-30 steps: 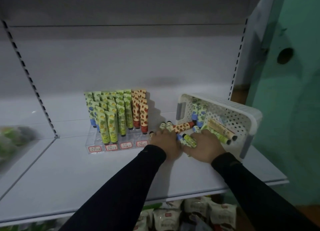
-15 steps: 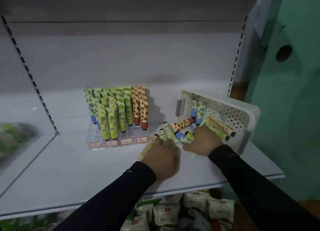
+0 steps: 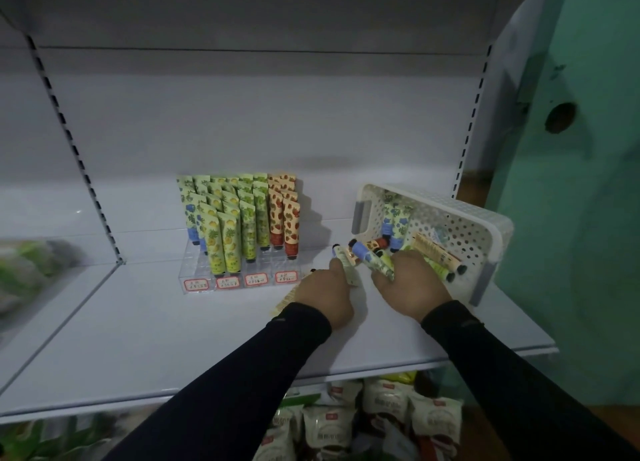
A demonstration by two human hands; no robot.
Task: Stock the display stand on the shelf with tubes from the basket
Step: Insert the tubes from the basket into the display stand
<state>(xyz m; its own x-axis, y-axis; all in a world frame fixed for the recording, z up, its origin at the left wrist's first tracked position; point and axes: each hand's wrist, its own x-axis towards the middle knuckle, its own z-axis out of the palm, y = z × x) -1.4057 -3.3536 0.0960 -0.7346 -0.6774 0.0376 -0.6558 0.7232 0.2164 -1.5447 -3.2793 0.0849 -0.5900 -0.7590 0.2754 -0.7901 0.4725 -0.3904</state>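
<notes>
Head view: left hand (image 3: 323, 296) grasps a pale printed tube (image 3: 346, 266), cap pointing away toward the white perforated basket (image 3: 460, 218); right hand (image 3: 412, 287) grasps a blue-flowered tube (image 3: 372, 260) just beside it.

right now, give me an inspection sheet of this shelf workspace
surface: white shelf, bare in front.
job's things: clear display stand holds upright tubes in four rows; white perforated basket lies tipped on its side, loose tubes spilling from its mouth.
clutter: snack packets on the level below.
grips: left hand holds a pale tube; right hand grips several tubes.
cables: nothing seen.
surroundings: green wall at right; blurred green goods on the neighbouring shelf.
</notes>
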